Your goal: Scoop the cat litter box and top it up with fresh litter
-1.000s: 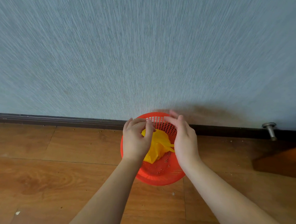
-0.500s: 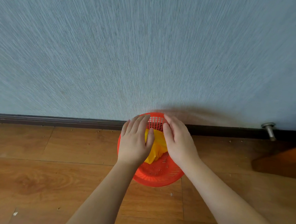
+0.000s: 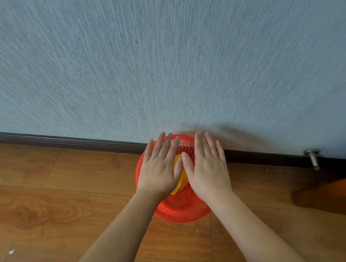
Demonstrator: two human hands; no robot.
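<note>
View from the head camera, looking down at a floor and wall. Lower centre of the frame: a round red basket [image 3: 180, 211] with a slotted wall stands on the wooden floor [image 3: 61, 215], its far rim against the dark baseboard [image 3: 66, 142]. Inside the basket lies a yellow bag [image 3: 179, 184], seen only as a narrow strip between the two hands; small pale grains [image 3: 188, 192] are scattered on the basket's inner bottom near the bag's lower end.

Left hand [image 3: 158, 168]: palm down over the left half of the basket, fingers straight and slightly spread, tips reaching the far rim; it holds nothing. Right hand [image 3: 207, 169]: palm down over the right half of the basket, fingers straight and close together, tips at the far rim; it too holds nothing. The two thumbs meet or nearly meet over the yellow bag; whether the palms press on the bag cannot be told, since the hands cover it. Both forearms enter from the bottom edge of the frame.

Upper two thirds of the frame: a grey textured wall [image 3: 172, 60]. Right edge, at the baseboard: a metal doorstop [image 3: 313, 157] projecting from the wall. Lower right: the corner of a brown wooden panel [image 3: 330, 193]. Small pale crumbs [image 3: 198, 231] lie scattered on the floor.
</note>
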